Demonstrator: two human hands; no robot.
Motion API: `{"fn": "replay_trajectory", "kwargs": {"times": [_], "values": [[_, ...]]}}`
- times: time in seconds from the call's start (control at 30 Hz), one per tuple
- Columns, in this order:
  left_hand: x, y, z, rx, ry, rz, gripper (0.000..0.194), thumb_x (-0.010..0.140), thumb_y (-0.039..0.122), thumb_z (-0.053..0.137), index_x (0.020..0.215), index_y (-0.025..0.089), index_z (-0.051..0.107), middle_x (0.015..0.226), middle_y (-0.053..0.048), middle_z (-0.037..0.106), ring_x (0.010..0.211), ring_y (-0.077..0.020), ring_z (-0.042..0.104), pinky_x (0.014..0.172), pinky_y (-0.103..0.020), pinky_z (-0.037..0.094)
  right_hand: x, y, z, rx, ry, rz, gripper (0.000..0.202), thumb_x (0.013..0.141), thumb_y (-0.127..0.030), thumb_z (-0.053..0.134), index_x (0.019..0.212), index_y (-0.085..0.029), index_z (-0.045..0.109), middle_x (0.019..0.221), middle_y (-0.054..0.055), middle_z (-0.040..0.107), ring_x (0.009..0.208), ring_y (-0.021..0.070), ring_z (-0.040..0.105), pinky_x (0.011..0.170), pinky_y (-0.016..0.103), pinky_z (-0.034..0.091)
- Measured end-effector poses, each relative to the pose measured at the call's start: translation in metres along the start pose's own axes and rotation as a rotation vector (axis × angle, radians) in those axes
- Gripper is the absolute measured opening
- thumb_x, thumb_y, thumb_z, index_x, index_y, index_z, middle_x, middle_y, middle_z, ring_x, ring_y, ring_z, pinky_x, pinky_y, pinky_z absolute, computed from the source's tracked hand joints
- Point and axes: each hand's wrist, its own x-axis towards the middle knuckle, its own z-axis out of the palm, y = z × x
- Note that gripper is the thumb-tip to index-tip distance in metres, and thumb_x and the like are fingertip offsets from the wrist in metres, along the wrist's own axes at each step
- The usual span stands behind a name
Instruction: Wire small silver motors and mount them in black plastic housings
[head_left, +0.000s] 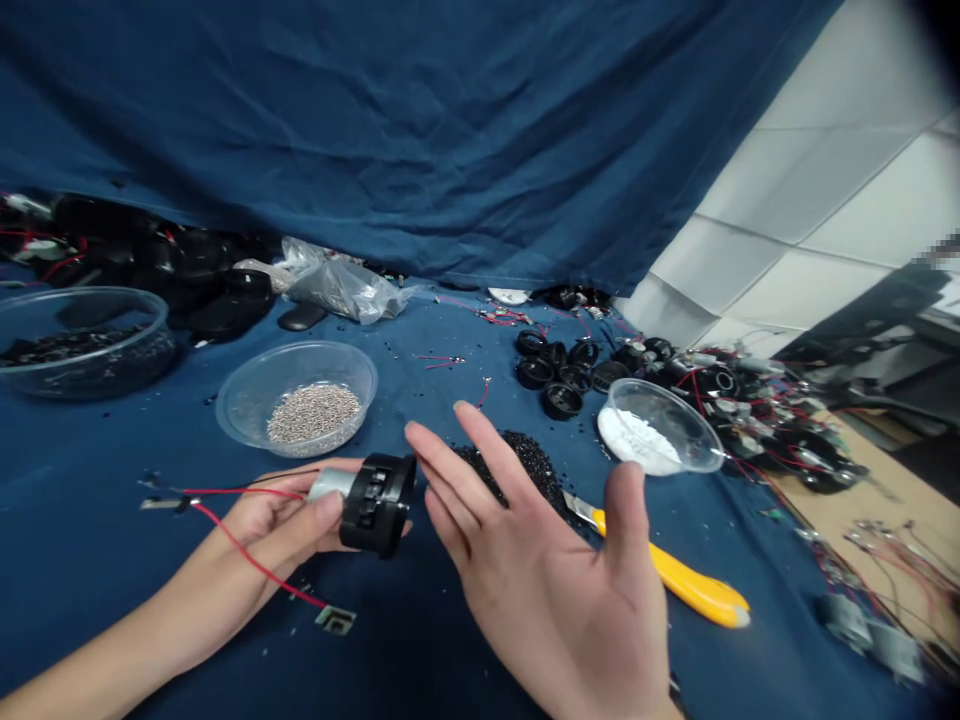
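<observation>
My left hand (277,520) grips a small motor in a black round plastic housing (377,505), with the motor's silver body (328,484) between thumb and fingers. Red wires run from it to a small circuit board (336,619) that dangles below the wrist, and to another small part (171,504) at the left. My right hand (547,570) is open, palm up and fingers spread, just right of the housing and holding nothing. Behind its fingers is a heap of tiny black pieces (534,462), partly hidden. A yellow-handled utility knife (697,588) lies beside the thumb, its blade toward the heap.
A clear bowl of small metal screws (315,415) stands behind my left hand; another bowl (161,340) holds dark parts. At right are a tub of white stuff (641,440), several black rings (561,400) and piled motor parts (750,400). A plastic bag (349,285) lies behind.
</observation>
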Motion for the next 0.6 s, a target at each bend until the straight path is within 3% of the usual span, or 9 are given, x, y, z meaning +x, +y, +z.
{"fn": "replay_trajectory", "kwargs": {"times": [0.13, 0.27, 0.43, 0.53, 0.6], "values": [[-0.002, 0.005, 0.004, -0.14, -0.023, -0.031, 0.022, 0.081, 0.039, 0.076, 0.097, 0.024, 0.078, 0.097, -0.003, 0.078, 0.087, -0.0207, 0.074, 0.082, -0.027, 0.06, 0.0, 0.001, -0.001, -0.073, 0.023, 0.04, 0.097, 0.086, -0.073, -0.018, 0.159, -0.02, 0.019, 0.15, 0.008, 0.041, 0.145, 0.0188, 0.033, 0.119, 0.048, 0.031], [-0.004, 0.004, 0.0, -0.062, 0.006, -0.026, 0.032, 0.08, 0.049, 0.073, 0.1, 0.023, 0.078, 0.095, -0.007, 0.078, 0.085, -0.0239, 0.074, 0.083, -0.033, 0.06, -0.002, 0.001, -0.001, -0.033, -0.012, 0.033, 0.096, 0.087, -0.073, -0.017, 0.158, -0.02, 0.019, 0.153, 0.008, 0.037, 0.146, 0.0178, 0.03, 0.121, 0.046, 0.025], [-0.009, -0.003, -0.001, 0.043, 0.028, 0.01, 0.032, 0.077, 0.046, 0.078, 0.103, 0.028, 0.075, 0.095, -0.002, 0.078, 0.089, -0.0219, 0.073, 0.082, -0.026, 0.059, -0.001, 0.005, 0.001, 0.052, -0.008, -0.001, 0.078, 0.095, -0.072, 0.01, 0.154, -0.025, 0.032, 0.153, 0.005, 0.036, 0.147, 0.0186, 0.028, 0.122, 0.047, 0.017], [-0.015, -0.004, 0.008, 0.008, 0.1, -0.034, 0.049, 0.07, 0.054, 0.081, 0.108, 0.024, 0.074, 0.1, -0.005, 0.077, 0.093, -0.0251, 0.073, 0.081, -0.028, 0.059, -0.001, 0.014, 0.0, -0.017, 0.118, -0.022, 0.055, 0.102, -0.056, 0.028, 0.145, -0.029, 0.047, 0.152, 0.002, 0.038, 0.147, 0.0177, 0.026, 0.122, 0.047, 0.016], [-0.018, -0.005, 0.014, -0.02, 0.146, -0.063, 0.053, 0.067, 0.056, 0.082, 0.107, 0.023, 0.073, 0.101, -0.006, 0.077, 0.093, -0.0249, 0.073, 0.081, -0.028, 0.059, -0.001, 0.019, -0.003, -0.068, 0.2, -0.014, 0.05, 0.1, -0.044, 0.043, 0.148, -0.03, 0.042, 0.151, 0.004, 0.04, 0.145, 0.0182, 0.031, 0.121, 0.049, 0.021]]}}
